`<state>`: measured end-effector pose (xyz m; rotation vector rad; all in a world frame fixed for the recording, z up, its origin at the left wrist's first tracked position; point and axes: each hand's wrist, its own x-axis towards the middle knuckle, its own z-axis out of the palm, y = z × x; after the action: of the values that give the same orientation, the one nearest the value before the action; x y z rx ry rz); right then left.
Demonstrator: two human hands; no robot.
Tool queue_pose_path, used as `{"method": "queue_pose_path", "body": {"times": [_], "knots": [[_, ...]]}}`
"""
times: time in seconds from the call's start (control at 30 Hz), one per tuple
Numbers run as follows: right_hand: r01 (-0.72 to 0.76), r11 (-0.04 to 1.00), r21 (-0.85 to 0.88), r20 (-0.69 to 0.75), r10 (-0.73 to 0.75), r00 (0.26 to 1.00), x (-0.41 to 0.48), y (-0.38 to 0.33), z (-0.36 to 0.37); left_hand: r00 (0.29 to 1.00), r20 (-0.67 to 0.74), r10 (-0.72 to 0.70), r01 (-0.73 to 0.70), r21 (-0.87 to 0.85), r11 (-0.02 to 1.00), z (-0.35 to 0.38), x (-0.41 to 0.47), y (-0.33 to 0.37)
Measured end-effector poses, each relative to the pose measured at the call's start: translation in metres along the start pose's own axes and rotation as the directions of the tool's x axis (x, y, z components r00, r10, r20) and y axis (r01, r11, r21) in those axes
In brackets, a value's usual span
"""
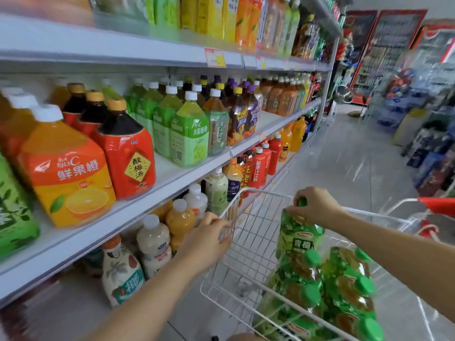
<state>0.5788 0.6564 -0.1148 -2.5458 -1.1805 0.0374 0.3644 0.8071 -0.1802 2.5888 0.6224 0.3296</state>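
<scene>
Green bottle [299, 238] hangs upright above the cart [258, 230], touching the other bottles [344, 286] inside it. At its cap the right hand [316, 204] pinches it; the left hand [205, 238] grips the cart's rim. It looks full, heavy and slippery, so the neck is safest.

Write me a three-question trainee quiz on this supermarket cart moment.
1. True or false: the right hand grips the green bottle by its cap end.
2. What does the left hand grip? A the rim of the cart; B a shelf bottle; C nothing.
3. Fill in: the lying bottles in the cart have ___ caps.
Key: 1 true; 2 A; 3 green.
</scene>
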Motion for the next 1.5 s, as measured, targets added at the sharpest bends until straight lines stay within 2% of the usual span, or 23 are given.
{"method": "queue_pose_path", "body": {"times": [0.07,0.13,0.2,0.33,0.47,0.57,0.7,0.77,0.83,0.87,0.93,1.0,1.07,1.17,1.23,1.5], "knots": [[0.107,0.994,-0.028,-0.073,-0.109,0.991,-0.001,-0.03,-0.039,0.998,-0.061,0.027,-0.029,-0.028,0.999,-0.015,0.005,0.01],[0.231,0.972,-0.05,-0.155,-0.236,0.959,-0.006,-0.061,-0.076,0.98,-0.192,0.045,-0.086,-0.21,0.974,-0.039,0.007,0.027],[0.344,0.938,-0.054,-0.244,-0.346,0.906,-0.014,-0.092,-0.104,0.951,-0.299,0.078,-0.195,-0.386,0.902,-0.069,0.004,0.045],[0.512,0.854,0.089,-0.358,-0.453,0.817,-0.032,-0.15,-0.131,0.894,-0.425,0.142,-0.347,-0.457,0.819,-0.124,-0.024,0.059],[0.617,0.718,0.323,-0.309,-0.536,0.786,-0.051,-0.204,-0.114,0.876,-0.464,0.133,-0.344,-0.405,0.847,-0.14,-0.066,0.046],[0.661,0.611,0.436,-0.228,-0.636,0.738,-0.065,-0.242,-0.081,0.843,-0.538,0.016,-0.268,-0.394,0.879,-0.132,-0.105,0.023],[0.706,0.501,0.5,-0.095,-0.779,0.62,-0.077,-0.296,-0.048,0.715,-0.686,-0.137,-0.184,-0.373,0.909,-0.128,-0.153,-0.015],[0.686,0.418,0.595,-0.082,-0.818,0.569,-0.079,-0.325,-0.042,0.646,-0.739,-0.191,-0.17,-0.383,0.908,-0.137,-0.172,-0.03],[0.637,0.351,0.686,-0.141,-0.795,0.59,-0.076,-0.351,-0.038,0.576,-0.778,-0.249,-0.173,-0.414,0.894,-0.151,-0.19,-0.044],[0.641,0.348,0.684,-0.168,-0.78,0.603,-0.07,-0.364,-0.032,0.536,-0.796,-0.28,-0.167,-0.426,0.889,-0.16,-0.2,-0.05],[0.749,0.43,0.504,-0.19,-0.791,0.582,-0.058,-0.386,-0.013,0.441,-0.838,-0.321,-0.146,-0.42,0.896,-0.178,-0.217,-0.06],[0.817,0.495,0.297,-0.12,-0.829,0.546,-0.046,-0.403,0.014,0.339,-0.881,-0.331,-0.102,-0.384,0.918,-0.195,-0.231,-0.068],[0.822,0.524,0.225,-0.05,-0.836,0.546,-0.042,-0.417,0.038,0.272,-0.907,-0.322,-0.039,-0.345,0.938,-0.209,-0.241,-0.079],[0.847,0.52,0.107,-0.164,-0.831,0.531,-0.041,-0.426,0.059,0.253,-0.919,-0.302,0.046,-0.3,0.953,-0.22,-0.247,-0.099],[0.846,0.523,0.102,-0.22,-0.818,0.532,-0.041,-0.429,0.063,0.242,-0.923,-0.298,0.075,-0.289,0.954,-0.225,-0.244,-0.114],[0.85,0.51,0.131,-0.284,-0.803,0.525,-0.044,-0.43,0.068,0.168,-0.911,-0.376,0.12,-0.36,0.925,-0.232,-0.208,-0.167]]}}
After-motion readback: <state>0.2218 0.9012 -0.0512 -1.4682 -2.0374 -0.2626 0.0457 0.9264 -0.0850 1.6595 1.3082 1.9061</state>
